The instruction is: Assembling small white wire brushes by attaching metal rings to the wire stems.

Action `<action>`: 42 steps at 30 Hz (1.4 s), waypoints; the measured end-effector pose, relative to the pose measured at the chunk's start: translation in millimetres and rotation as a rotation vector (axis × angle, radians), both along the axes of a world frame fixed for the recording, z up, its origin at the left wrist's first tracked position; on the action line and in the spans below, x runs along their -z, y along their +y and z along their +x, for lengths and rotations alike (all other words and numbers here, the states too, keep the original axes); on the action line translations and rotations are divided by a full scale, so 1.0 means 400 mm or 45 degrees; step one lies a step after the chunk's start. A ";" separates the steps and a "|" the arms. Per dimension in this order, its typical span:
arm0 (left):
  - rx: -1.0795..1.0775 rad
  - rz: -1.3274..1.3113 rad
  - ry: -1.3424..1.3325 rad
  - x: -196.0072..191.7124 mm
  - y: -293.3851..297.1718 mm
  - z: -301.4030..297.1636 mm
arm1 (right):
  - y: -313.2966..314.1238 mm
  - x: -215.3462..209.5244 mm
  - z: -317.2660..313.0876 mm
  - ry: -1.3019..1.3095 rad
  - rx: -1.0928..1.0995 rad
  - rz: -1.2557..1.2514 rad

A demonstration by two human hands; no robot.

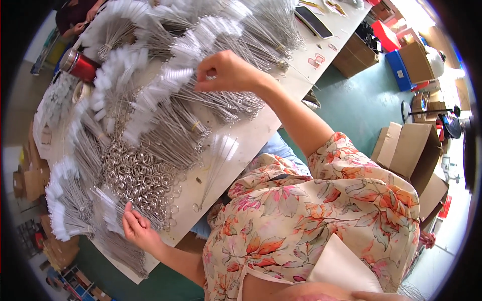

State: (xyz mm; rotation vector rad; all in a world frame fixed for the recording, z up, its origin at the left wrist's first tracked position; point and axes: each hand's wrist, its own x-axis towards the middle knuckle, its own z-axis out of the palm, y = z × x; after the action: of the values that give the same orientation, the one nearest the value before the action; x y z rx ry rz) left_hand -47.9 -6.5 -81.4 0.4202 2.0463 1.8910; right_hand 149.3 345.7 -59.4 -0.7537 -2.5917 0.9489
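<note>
My right hand [226, 72] reaches out over the white table [261, 125] and pinches the wire stems of a bundle of thin white-tipped brushes [175, 80]. My left hand [136, 228], near the table's front edge, holds a small bunch of the same wire brushes [108, 205]. Between my hands lies a heap of shiny metal key rings [138, 173]. Many more banded brush bundles [165, 135] fan out across the table.
A red metal can [80, 64] stands at the far left of the table, and a dark phone [314, 21] lies at the far end. Another person's hands [83, 20] work at the top left. Open cardboard boxes [409, 150] and red and blue crates [391, 45] sit on the green floor.
</note>
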 end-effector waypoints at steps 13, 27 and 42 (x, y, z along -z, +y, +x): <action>0.041 0.087 -0.141 0.015 0.024 0.011 | 0.090 0.122 0.397 -0.032 0.889 0.459; 0.215 0.225 -0.250 0.011 0.030 0.026 | -0.005 0.009 0.425 0.189 0.816 -0.615; 0.570 0.246 0.091 -0.098 0.247 0.198 | -0.245 -0.062 -0.069 0.919 -0.320 -1.812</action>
State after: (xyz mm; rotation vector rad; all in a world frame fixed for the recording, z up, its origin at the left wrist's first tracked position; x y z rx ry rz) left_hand 31.3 92.2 -42.4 0.9203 1.6349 1.8115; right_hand 121.8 247.8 -34.6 -0.1762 -1.1142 2.5336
